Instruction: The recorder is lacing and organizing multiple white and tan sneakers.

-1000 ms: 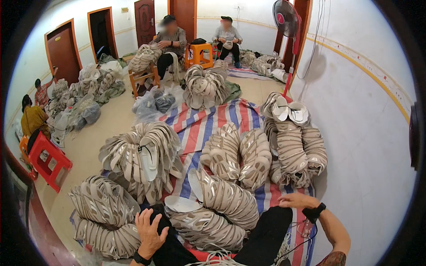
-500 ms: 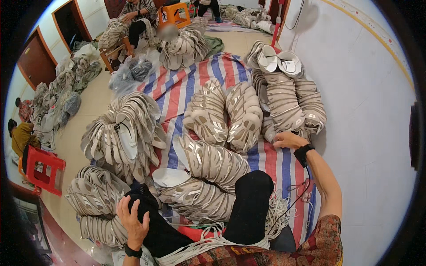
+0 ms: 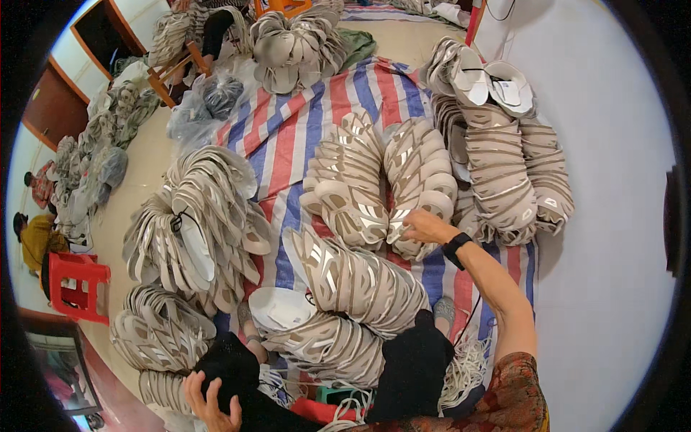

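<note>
My right hand [image 3: 426, 227] is over the near end of a bundle of beige shoe uppers [image 3: 421, 169]. Its fingers point left and look loosely bent, with nothing visible in them; whether they touch the bundle is hard to tell. A matching bundle [image 3: 349, 180] lies just left of that one. Down by my left knee, my left hand [image 3: 212, 403] is open, fingers spread and holding nothing. Between my legs and those bundles, two more bundles of uppers [image 3: 360, 284] [image 3: 324, 342] lie slantwise, white-lined ends to the left.
A striped sheet [image 3: 284, 162] covers the floor. Bundles of uppers rise at left [image 3: 194, 223] and against the right wall [image 3: 500, 165]. A red stool [image 3: 78, 284] stands far left. White cords [image 3: 466, 371] lie by my right leg. People sit among more piles behind.
My right hand has moved left from beside the wall-side bundles to the right middle bundle. My left hand sits lower in view, still spread. The whole view has shifted slightly.
</note>
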A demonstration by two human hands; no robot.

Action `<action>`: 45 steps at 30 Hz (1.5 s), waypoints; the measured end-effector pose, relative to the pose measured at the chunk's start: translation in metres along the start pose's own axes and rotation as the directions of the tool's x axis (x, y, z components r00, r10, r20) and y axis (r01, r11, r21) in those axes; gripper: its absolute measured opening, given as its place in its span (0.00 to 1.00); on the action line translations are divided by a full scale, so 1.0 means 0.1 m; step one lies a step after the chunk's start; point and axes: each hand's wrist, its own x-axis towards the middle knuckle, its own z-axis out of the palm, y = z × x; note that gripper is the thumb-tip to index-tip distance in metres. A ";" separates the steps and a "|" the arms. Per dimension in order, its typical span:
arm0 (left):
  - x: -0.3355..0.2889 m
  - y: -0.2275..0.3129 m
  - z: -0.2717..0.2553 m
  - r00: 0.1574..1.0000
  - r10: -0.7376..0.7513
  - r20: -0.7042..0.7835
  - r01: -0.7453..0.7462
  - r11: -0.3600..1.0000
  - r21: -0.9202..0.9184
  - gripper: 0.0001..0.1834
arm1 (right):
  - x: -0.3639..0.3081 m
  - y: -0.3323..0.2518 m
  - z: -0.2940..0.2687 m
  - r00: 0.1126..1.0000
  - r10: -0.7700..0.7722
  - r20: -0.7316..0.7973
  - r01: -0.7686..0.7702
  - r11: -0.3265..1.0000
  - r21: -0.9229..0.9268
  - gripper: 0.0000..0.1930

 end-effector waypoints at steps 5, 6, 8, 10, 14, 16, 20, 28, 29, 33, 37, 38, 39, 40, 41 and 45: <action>0.09 -0.04 -0.01 0.998 0.004 0.064 -0.005 1.000 0.014 0.18 | 0.43 0.13 0.21 0.988 0.076 -0.134 -0.116 0.940 -0.321 0.13; 0.10 -0.06 0.00 0.997 -0.021 0.078 0.022 1.000 -0.016 0.18 | 0.47 0.15 0.21 0.980 0.035 -0.198 -0.119 0.893 -0.434 0.15; 0.10 -0.11 0.02 0.997 -0.021 0.080 0.024 0.999 -0.033 0.19 | 0.49 0.21 0.17 0.932 -0.038 -0.360 -0.184 0.806 -0.562 0.18; 0.09 -0.14 0.03 0.997 -0.019 0.078 0.023 0.999 -0.041 0.19 | 0.44 0.28 0.09 0.897 -0.063 -0.438 -0.277 0.691 -0.667 0.22; 0.10 -0.16 0.03 0.995 -0.030 0.098 0.034 0.999 -0.037 0.19 | 0.31 0.32 -0.06 0.924 0.052 -0.378 -0.285 0.753 -0.593 0.33; 0.11 -0.14 0.02 0.996 -0.027 0.090 0.031 0.999 -0.039 0.18 | 0.27 0.31 -0.12 0.931 0.078 -0.357 -0.289 0.756 -0.587 0.36; 0.12 -0.10 -0.01 0.995 -0.033 0.090 0.034 0.999 -0.018 0.18 | 0.26 0.33 -0.16 0.958 0.206 -0.200 -0.284 0.775 -0.564 0.33; 0.11 -0.10 0.05 0.997 -0.012 0.081 0.015 0.999 -0.030 0.18 | 0.55 0.36 0.36 0.971 -0.214 -0.103 0.055 0.624 -0.779 0.32; 0.11 -0.10 0.05 0.996 -0.001 0.089 0.003 1.000 -0.021 0.18 | 0.59 0.33 0.42 0.983 -0.182 0.009 0.130 0.665 -0.736 0.33; 0.15 -0.07 0.07 0.996 -0.012 0.084 0.014 1.000 -0.026 0.18 | 0.72 0.15 0.59 0.967 0.061 0.247 0.137 0.694 -0.707 0.36; 0.19 -0.06 0.07 0.994 -0.007 0.107 0.008 1.000 -0.011 0.17 | 0.96 0.12 0.78 0.895 0.254 0.368 0.126 0.646 -0.753 0.42; 0.20 -0.06 0.07 0.994 -0.005 0.107 0.006 1.000 -0.011 0.16 | 0.97 0.12 0.89 0.890 0.319 0.327 0.083 0.591 -0.802 0.39; 0.20 -0.06 0.07 0.995 -0.008 0.097 0.009 1.000 -0.004 0.16 | 1.02 0.14 0.97 0.822 0.414 0.392 0.113 0.554 -0.825 0.34; 0.20 -0.07 0.06 0.996 -0.011 0.090 0.012 1.000 -0.011 0.16 | 1.03 0.16 1.08 0.837 0.427 0.342 0.105 0.488 -0.867 0.32; 0.19 -0.07 0.06 0.996 -0.014 0.088 0.016 1.000 -0.022 0.16 | 1.02 0.18 1.20 0.852 0.450 0.266 0.077 0.395 -0.915 0.30; 0.18 -0.11 0.07 0.998 -0.002 0.068 0.003 1.000 -0.008 0.16 | 0.80 0.11 1.63 0.849 0.454 0.270 0.093 0.375 -0.922 0.23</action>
